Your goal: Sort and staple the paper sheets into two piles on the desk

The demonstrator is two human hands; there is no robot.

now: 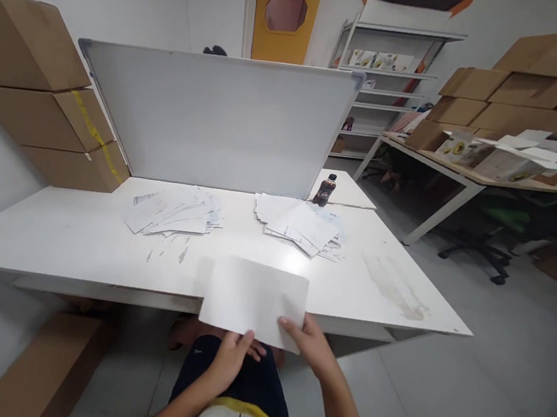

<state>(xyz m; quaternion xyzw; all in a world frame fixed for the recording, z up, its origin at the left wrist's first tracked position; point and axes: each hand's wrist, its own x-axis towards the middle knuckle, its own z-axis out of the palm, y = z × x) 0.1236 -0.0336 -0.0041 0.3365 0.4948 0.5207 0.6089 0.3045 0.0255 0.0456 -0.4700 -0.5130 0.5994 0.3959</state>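
Observation:
A blank white sheet of paper (254, 299) is held over the front edge of the white table (89, 252). My left hand (236, 353) grips its near edge, thumb on top and fingers underneath. At the sheet's right side, my right hand (307, 337) pinches it with the thumb on top; the other fingers are partly hidden below. Beyond the sheet lie two loose piles of papers, a left pile (176, 211) and a right pile (301, 226).
A whiteboard (218, 122) stands along the table's back. Near its right end is a dark drink bottle (325, 190). Cardboard boxes (32, 43) are stacked at the left. Another table (442, 169) with boxes and an office chair (494, 244) are at the right.

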